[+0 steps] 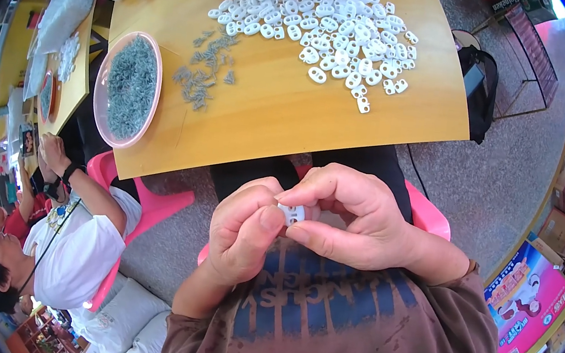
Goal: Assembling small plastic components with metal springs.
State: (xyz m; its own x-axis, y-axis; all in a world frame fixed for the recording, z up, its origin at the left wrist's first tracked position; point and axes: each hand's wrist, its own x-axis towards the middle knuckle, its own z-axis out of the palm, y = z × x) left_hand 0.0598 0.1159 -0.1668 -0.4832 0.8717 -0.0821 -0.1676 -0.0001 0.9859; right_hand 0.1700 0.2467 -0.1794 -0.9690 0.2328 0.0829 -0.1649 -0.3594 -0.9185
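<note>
A: Both hands pinched on one white plastic toggle (pixel 291 213) at lap level — left hand (pixel 241 235) thumb on its face, right hand (pixel 354 221) fingertips clamped round it.
B: Rest of the stock?
A: On the wooden table (pixel 283 116): big pile of white toggles (pixel 329 23), then pink bowl (pixel 127 89) of small grey metal bits, w/ loose grey bits (pixel 205 68) beside it.
B: Step?
A: Looks like mid-assembly, prob. pressing a piece in. Needs steady thumb pressure, square on.

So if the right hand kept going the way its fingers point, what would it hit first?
Its fingers point at the left hand, so the right hand would meet that first; both already pinch the white piece between them.
</note>
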